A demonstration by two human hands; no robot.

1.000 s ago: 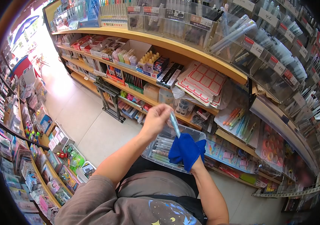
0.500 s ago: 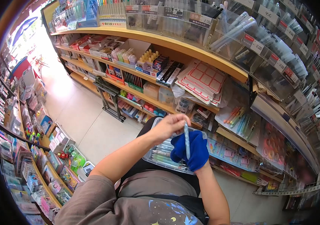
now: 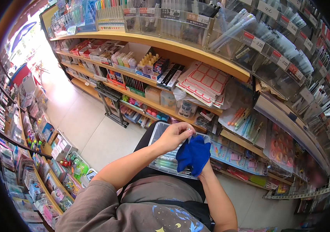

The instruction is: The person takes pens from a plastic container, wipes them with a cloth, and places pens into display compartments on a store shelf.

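Note:
Over the clear plastic box (image 3: 155,144) on my lap, my left hand (image 3: 177,136) is closed in a pinch. Its fingertips hold the top end of a pen (image 3: 189,130), of which only a small bit shows. A blue cloth (image 3: 193,154) covers most of my right hand (image 3: 206,168) and wraps around the rest of the pen. Beneath the cloth my right fingers are hidden, bunched about the pen. Several pale green and blue pens (image 3: 167,159) lie in the box, below and left of the cloth.
A wooden shelf unit (image 3: 149,38) with pen holders and price tags rises in front of me. Stacked red-lined sheets (image 3: 203,83) jut from its middle level. A dark folding stool (image 3: 112,104) stands by the shelves. Packed racks (image 3: 37,170) line the left.
The patterned pen stood upright above the cloth before; now the cloth covers nearly all of it. My left hand has moved slightly down, and the view has shifted a little.

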